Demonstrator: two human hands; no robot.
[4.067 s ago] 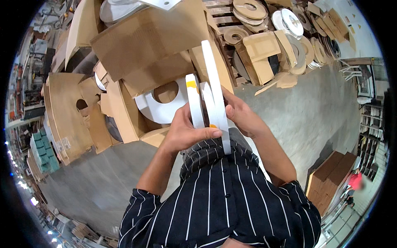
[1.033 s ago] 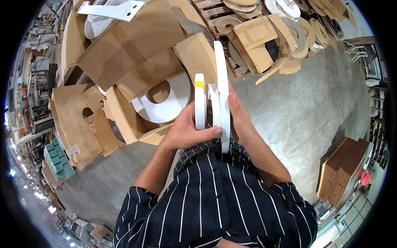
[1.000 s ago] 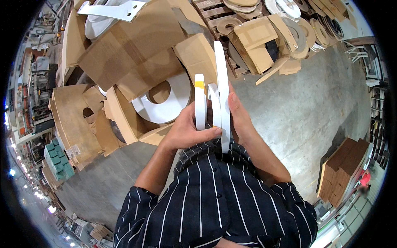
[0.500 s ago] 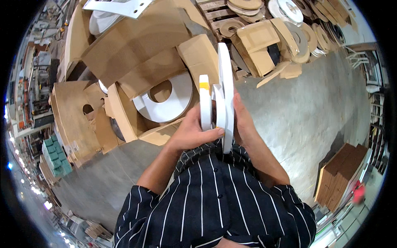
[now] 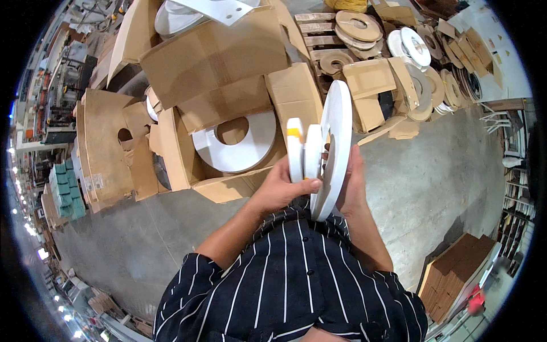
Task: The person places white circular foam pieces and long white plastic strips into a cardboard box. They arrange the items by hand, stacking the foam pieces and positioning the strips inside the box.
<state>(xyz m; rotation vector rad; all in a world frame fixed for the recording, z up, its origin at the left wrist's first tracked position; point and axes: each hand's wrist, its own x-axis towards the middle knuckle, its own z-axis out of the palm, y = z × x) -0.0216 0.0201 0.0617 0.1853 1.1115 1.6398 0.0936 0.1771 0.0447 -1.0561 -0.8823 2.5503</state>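
Observation:
My left hand [image 5: 282, 191] is closed around two smaller white edge banding rolls, its thumb lying across their near ends. The outer small roll [image 5: 295, 157] has a yellow-orange band near its top; the other small roll [image 5: 312, 151] stands beside it. On their right, a larger white edge banding roll [image 5: 341, 128] is held upright and edge-on, slightly tilted. My right hand [image 5: 354, 185] grips that large roll from its right side, with most fingers hidden behind it. All the rolls are in front of my body, above the floor.
An open cardboard box [image 5: 182, 151] ahead holds a wide white roll [image 5: 208, 151]. Left of it leans a worn cardboard piece [image 5: 105, 154]. More rolls [image 5: 419, 48] and cartons lie on pallets [image 5: 316, 28] at the far right. Brown boards [image 5: 458, 268] are stacked at the near right.
The large roll has turned and tilted rightward, showing more of its flat face and centre hole. Both hands have shifted a little to the right in view, and the camera view has moved.

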